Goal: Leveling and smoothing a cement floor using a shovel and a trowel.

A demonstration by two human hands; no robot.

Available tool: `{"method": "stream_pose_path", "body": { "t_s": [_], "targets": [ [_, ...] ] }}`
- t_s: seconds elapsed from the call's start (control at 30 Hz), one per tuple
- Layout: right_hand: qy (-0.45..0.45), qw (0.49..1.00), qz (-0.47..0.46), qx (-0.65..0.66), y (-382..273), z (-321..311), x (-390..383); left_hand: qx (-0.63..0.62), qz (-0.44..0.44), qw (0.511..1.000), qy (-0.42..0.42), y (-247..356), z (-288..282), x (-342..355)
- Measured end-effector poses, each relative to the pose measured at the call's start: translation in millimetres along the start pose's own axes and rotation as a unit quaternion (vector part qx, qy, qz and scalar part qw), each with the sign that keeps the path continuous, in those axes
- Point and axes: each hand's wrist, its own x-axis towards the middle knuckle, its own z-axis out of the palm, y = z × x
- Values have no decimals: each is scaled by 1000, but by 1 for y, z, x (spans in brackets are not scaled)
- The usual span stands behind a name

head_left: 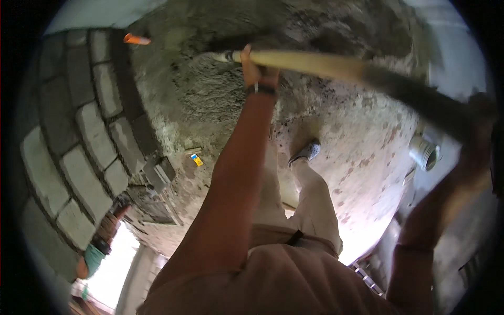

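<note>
A long wooden-handled tool (315, 64) slants across the upper part of the view, from the wet mortar at upper left to the right rim. My left hand (258, 71), with a dark band at its wrist, is closed round the handle close to its metal collar. Beyond the collar the tool's head is blurred and mostly lost against the mortar, so its kind is unclear. At the handle's raised, darker end my right hand (475, 123) is closed, in dim light at the rim. Grey wet mortar (210, 92) lies spread below the tool's head.
A block wall (89, 142) rises at left, an orange object (137, 39) near its top. A small blue-and-yellow packet (197, 159) lies on the floor. A white bucket (423, 152) lies tipped at right. Part of another person (95, 257) seems visible at lower left.
</note>
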Motion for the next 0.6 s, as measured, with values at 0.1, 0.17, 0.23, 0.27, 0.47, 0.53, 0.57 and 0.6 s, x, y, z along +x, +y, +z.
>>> {"method": "stream_pose_path", "body": {
  "t_s": [0.1, 0.17, 0.23, 0.27, 0.47, 0.53, 0.57, 0.6],
  "targets": [
    [-348, 910, -214, 66, -105, 57, -72, 218, 4, 967, 134, 118, -109, -97],
    [-253, 937, -190, 147, -149, 54, -98, 380, -11, 907, 181, 204, -238, -165],
    [-267, 932, -201, 141, -163, 24, -115, 387, -8, 893, 231, 258, -293, -268],
    [-322, 928, -152, 114, -154, 14, -126, 413, 60, 868, 269, 274, -311, -317],
    [-591, 799, -110, -2, -109, -72, -225, 338, 299, 767, 456, 273, -434, -597],
    [-633, 764, -127, -25, -93, -93, -274, 321, 284, 778, 458, 226, -446, -643],
    [-645, 750, -147, 14, -102, -103, -284, 360, 228, 790, 442, 196, -448, -662],
    [-658, 733, -165, 53, -109, -113, -291, 396, 169, 798, 422, 168, -451, -684]
  ]
}}
